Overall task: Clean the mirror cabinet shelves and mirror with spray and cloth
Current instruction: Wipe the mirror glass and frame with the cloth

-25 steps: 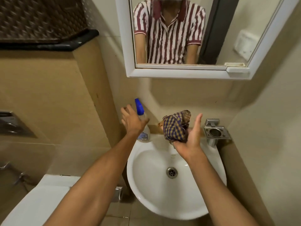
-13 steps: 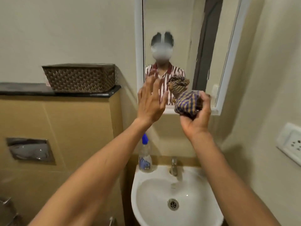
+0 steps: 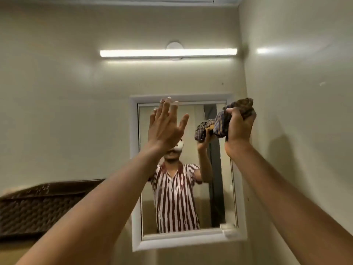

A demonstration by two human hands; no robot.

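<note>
Left hand (image 3: 166, 129) is held up, fingers (image 3: 168, 109) straight and spread, before the top edge of the mirror (image 3: 191, 115). Right hand (image 3: 238, 131) grips the bunched cloth (image 3: 221, 121) at the mirror's upper right corner, close to the side wall (image 3: 296, 131). Basket (image 3: 38, 209) sits low left, well apart.

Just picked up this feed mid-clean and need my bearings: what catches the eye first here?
Two arms reach up in front of the white-framed mirror. The left hand is open with fingers spread near the mirror's top edge, and the right hand grips a bunched checked cloth by its upper right corner. A lit tube light glows on the wall above, and a dark woven basket sits at lower left.
</note>
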